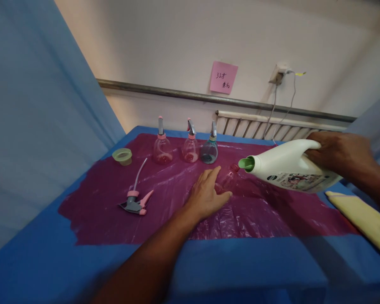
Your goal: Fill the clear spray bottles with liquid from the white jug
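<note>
My left hand (207, 194) is curved around the left side of a see-through pink bottle (230, 177), thumb in front and fingers behind. This bottle has no spray head on and leans a little. In my right hand (338, 152) is the handle of a large white jug (288, 164), tipped left. The jug's green spout (247, 164) is at the bottle's mouth; I cannot make out any liquid stream. A loose grey and pink spray head (134, 202) with its tube lies left of my left hand.
Behind stand two pink spray bottles (162, 150) (190, 148) and a teal one (209, 150), each with some liquid. A pale green cap (122, 156) sits left on the purple plastic sheet (104, 202). A folded yellow cloth (361, 217) lies right on the blue table (240, 261).
</note>
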Available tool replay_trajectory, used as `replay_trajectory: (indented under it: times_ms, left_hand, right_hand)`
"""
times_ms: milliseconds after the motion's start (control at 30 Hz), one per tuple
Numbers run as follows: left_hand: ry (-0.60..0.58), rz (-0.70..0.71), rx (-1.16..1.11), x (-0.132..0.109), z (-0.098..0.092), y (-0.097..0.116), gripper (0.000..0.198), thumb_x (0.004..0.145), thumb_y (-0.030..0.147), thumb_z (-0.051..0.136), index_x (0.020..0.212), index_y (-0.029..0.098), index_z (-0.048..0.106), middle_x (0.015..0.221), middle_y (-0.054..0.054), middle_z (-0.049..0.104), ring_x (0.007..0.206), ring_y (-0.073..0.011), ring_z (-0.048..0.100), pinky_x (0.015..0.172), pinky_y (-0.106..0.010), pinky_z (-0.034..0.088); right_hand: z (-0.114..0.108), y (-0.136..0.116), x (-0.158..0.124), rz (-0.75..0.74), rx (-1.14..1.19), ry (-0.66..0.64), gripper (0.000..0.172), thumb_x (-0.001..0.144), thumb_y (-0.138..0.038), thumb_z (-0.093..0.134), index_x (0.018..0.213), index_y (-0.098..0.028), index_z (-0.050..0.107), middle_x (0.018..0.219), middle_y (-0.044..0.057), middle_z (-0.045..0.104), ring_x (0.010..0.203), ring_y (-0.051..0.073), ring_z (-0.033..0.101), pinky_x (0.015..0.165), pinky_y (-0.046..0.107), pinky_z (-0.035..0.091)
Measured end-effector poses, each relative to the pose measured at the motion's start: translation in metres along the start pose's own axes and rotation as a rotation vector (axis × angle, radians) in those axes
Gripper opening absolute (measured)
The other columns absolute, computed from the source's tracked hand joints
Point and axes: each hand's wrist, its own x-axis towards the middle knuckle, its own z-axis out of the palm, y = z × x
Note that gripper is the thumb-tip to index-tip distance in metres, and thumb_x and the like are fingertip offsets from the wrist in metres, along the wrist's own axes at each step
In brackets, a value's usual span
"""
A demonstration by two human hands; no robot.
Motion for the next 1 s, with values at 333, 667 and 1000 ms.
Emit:
replay_trajectory:
  times_ms: [333, 667, 1000]
  left_hand:
    - [-0.018, 0.001, 0.062, 0.000, -0.001, 0.001, 0.093, 0.091, 0.042, 0.091, 0.175, 0.025, 0.054, 0.167, -0.013, 0.065, 0.159, -0.0386, 0.060, 0.137, -0.055, 0.049]
    - [-0.014, 0.018, 0.053, 0.001, 0.002, -0.003, 0.093, 0.091, 0.041, 0.091, 0.175, 0.028, 0.053, 0.168, -0.013, 0.064, 0.159, -0.0391, 0.060, 0.137, -0.058, 0.049]
    - [-0.017, 0.015, 0.051, 0.001, 0.002, -0.002, 0.095, 0.090, 0.043, 0.091, 0.176, 0.026, 0.054, 0.167, -0.013, 0.064, 0.158, -0.0385, 0.060, 0.136, -0.056, 0.050]
  right_hand:
    - [-0.004, 0.007, 0.003, -0.079, -0.052, 0.033, 0.042, 0.087, -0.059, 0.050, 0.099, -0.031, 0.080, 0.102, 0.009, 0.087, 0.080, 0.030, 0.072, 0.061, 0.035, 0.034]
    - [-0.002, 0.011, 0.005, -0.114, -0.081, 0.072, 0.043, 0.087, -0.063, 0.048, 0.095, -0.031, 0.076, 0.095, 0.010, 0.083, 0.077, 0.029, 0.068, 0.060, 0.036, 0.033]
    - [0.004, 0.024, 0.007, -0.187, -0.109, 0.141, 0.046, 0.097, -0.065, 0.046, 0.097, -0.030, 0.077, 0.099, 0.009, 0.083, 0.082, 0.030, 0.073, 0.058, 0.037, 0.034]
